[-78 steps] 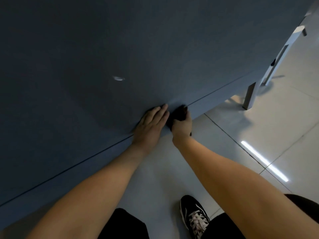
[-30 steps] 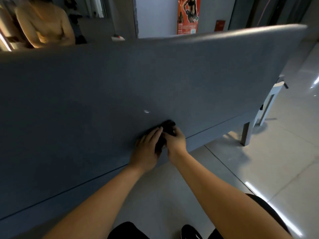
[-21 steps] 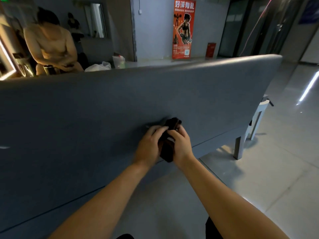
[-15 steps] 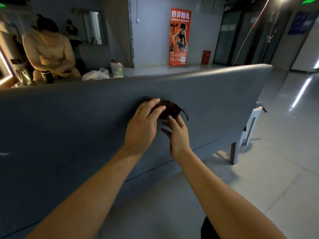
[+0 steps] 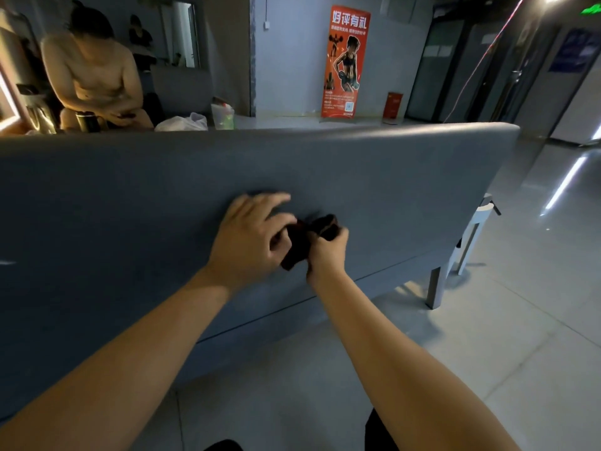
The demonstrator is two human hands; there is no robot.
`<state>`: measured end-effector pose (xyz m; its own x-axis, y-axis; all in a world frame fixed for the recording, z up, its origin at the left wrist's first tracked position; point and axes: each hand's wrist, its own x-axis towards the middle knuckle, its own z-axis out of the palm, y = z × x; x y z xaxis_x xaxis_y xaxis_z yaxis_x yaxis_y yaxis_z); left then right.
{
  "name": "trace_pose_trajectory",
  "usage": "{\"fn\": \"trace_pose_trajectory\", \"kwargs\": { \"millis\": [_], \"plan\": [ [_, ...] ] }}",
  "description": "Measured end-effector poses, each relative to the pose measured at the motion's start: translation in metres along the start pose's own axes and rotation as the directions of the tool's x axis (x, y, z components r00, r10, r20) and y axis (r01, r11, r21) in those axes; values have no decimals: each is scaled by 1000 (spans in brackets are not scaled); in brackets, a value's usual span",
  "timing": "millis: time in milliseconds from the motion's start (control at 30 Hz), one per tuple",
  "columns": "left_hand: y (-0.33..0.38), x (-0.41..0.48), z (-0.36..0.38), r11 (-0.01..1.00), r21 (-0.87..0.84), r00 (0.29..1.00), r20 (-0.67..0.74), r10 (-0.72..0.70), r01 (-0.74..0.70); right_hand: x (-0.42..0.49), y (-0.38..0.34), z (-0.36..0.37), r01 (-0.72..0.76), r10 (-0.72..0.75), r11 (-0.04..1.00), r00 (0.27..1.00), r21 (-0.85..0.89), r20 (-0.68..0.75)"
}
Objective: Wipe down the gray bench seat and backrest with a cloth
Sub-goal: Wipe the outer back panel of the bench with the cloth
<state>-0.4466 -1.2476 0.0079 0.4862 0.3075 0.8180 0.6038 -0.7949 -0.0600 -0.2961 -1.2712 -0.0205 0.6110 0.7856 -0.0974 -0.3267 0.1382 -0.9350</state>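
The rear face of the gray bench backrest [image 5: 130, 206] fills the middle of the head view. A small dark cloth [image 5: 297, 245] hangs in front of it, bunched between both hands. My right hand [image 5: 325, 252] grips the cloth's right end in a fist. My left hand [image 5: 250, 239] pinches its left side with thumb and curled fingers, while the index finger reaches up towards the backrest. The bench seat is hidden behind the backrest.
A gray bench leg [image 5: 434, 288] and a white stool [image 5: 474, 236] stand at the right on the glossy tiled floor [image 5: 487, 353]. Behind the bench sit a person [image 5: 94, 79], plastic bags [image 5: 182, 122] and an orange poster stand [image 5: 346, 60].
I rose from the bench's lower edge and lifted the cloth up the backrest. Over the last half second both hands dropped slightly and bunched the cloth between them.
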Motion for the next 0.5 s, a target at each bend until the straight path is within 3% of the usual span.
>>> {"fn": "trace_pose_trajectory", "kwargs": {
  "millis": [67, 133, 233, 300, 400, 500],
  "plan": [
    [-2, 21, -16, 984, 178, 994, -109, -11, 30, -2, -10, 3, 64, -60, 996, 995, 54, -76],
    [-8, 37, -22, 961, 253, 990, -104, -92, 116, -8, -25, 14, 143, -131, 980, 987, 138, -88],
    [-15, 39, -18, 940, 316, 991, -67, -114, 129, -13, -46, 40, 222, -219, 952, 975, 209, -39],
    [-18, 40, -13, 928, 348, 990, -99, -104, 132, -10, -47, 53, 263, -260, 953, 965, 148, -41],
    [-18, 42, -4, 917, 363, 980, -162, -112, 165, -12, -30, 56, 339, -344, 937, 938, -85, -52],
    [-21, 42, 2, 903, 399, 976, -199, -85, 160, -3, -7, 45, 236, -243, 969, 960, -67, -136]
  ]
}}
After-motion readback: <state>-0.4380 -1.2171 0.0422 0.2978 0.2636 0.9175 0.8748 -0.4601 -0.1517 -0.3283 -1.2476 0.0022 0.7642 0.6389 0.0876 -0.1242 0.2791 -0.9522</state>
